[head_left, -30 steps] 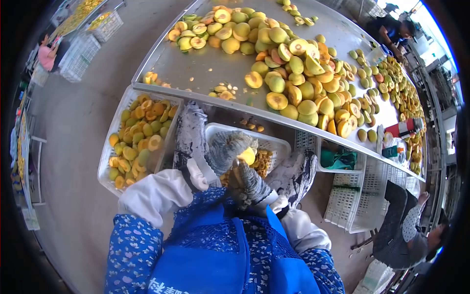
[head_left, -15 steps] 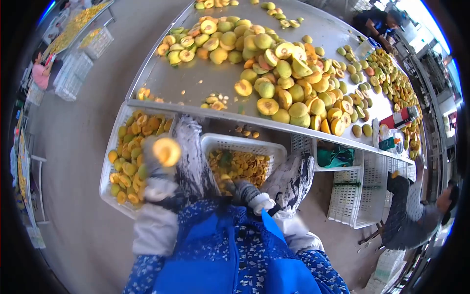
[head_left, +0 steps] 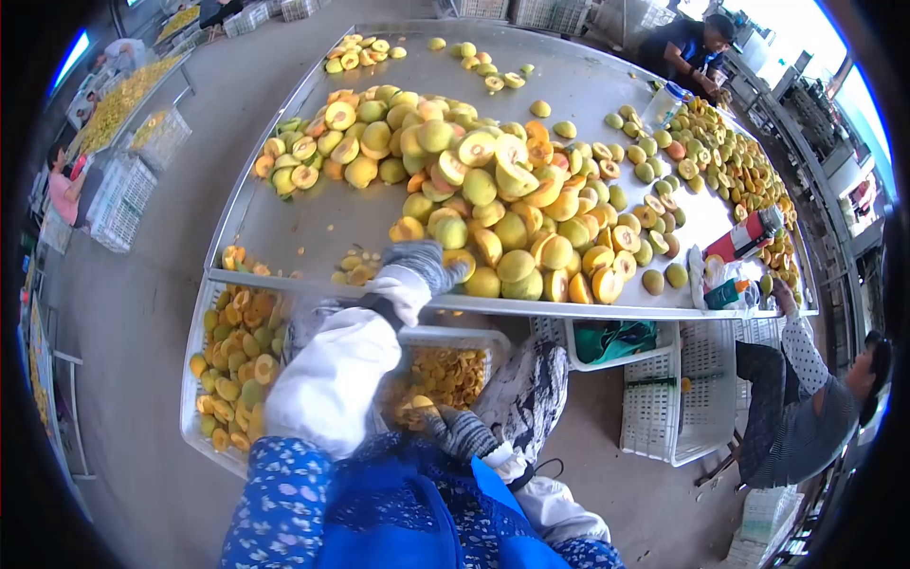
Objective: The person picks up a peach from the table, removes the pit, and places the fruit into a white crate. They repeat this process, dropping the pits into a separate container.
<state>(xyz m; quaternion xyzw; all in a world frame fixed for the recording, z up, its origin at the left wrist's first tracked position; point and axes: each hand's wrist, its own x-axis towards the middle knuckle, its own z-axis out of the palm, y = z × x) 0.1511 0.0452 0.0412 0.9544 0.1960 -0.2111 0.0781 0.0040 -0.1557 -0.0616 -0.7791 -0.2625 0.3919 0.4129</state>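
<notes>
My left hand (head_left: 417, 266), in a grey knit glove with a white sleeve, reaches over the table's near edge. Its fingertips close on a cut peach half (head_left: 462, 265) beside a large pile of halved peaches (head_left: 512, 204). My right hand (head_left: 462, 432), in a striped grey glove, is low between my knees with its fingers curled. A yellow-orange piece (head_left: 420, 409) shows at its fingertips, but what they grip is partly hidden. Under that hand stands a white crate (head_left: 493, 343) holding small yellow pieces.
A white crate of peach halves (head_left: 194, 365) stands at my left knee. On the metal table (head_left: 332, 228) are a red flask (head_left: 739, 237), a green bottle (head_left: 725, 294) and a clear jar (head_left: 662, 106). Co-workers sit at the right (head_left: 801, 408) and far right corner (head_left: 684, 55).
My left hand has moved from above the left crate, where a peach half was beside it, up and right onto the table. My right hand stays low. The view has shifted.
</notes>
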